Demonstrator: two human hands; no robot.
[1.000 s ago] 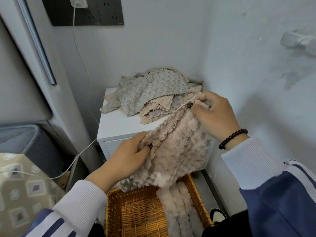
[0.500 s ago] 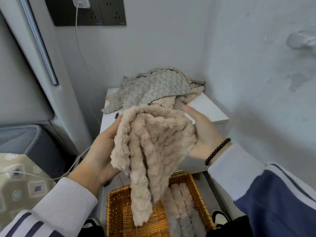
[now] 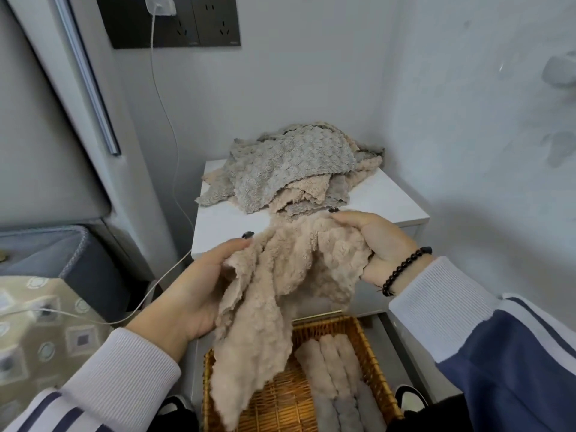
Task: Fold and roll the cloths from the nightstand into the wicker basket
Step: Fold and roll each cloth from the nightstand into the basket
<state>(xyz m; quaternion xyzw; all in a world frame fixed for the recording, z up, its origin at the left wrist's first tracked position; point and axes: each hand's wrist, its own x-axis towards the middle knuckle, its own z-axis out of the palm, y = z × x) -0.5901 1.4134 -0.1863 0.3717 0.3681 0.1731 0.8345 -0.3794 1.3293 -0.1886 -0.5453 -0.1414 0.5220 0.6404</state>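
1. Two hands hold one beige cloth (image 3: 290, 275) in the air, between the white nightstand (image 3: 389, 198) and the wicker basket (image 3: 371, 347) on the floor below.
2. Our left hand (image 3: 193, 288) has its grip clamped on the cloth's left edge, thumb over the fabric. Our right hand (image 3: 380, 241) has its fingers curled round the upper right corner, so that grip is closed on the cloth too.
3. The cloth hangs bunched and twisted, and its long tail droops down over the basket's left half.
4. To fold it well, we judge that we should draw the hands apart until the top edge runs straight, let the tail fall flat, then bring the corners together evenly. A tight roll probably needs a neat, narrow fold first.
5. Plush fabric like this likely slips and bulges, so a firm pinch at each corner should help.
6. Several finished rolls (image 3: 336, 375) lie side by side in the basket's right half, so the new roll could go beside them on the left.
7. A heap of grey and beige cloths (image 3: 290, 163) waits on the nightstand, so much of the task is not yet done.
8. Compared with half a second ago, the hands sit lower and wider apart, and the cloth has opened from a gathered bundle into a looser spread.
9. A second ago it was stretched slantwise between the hands.
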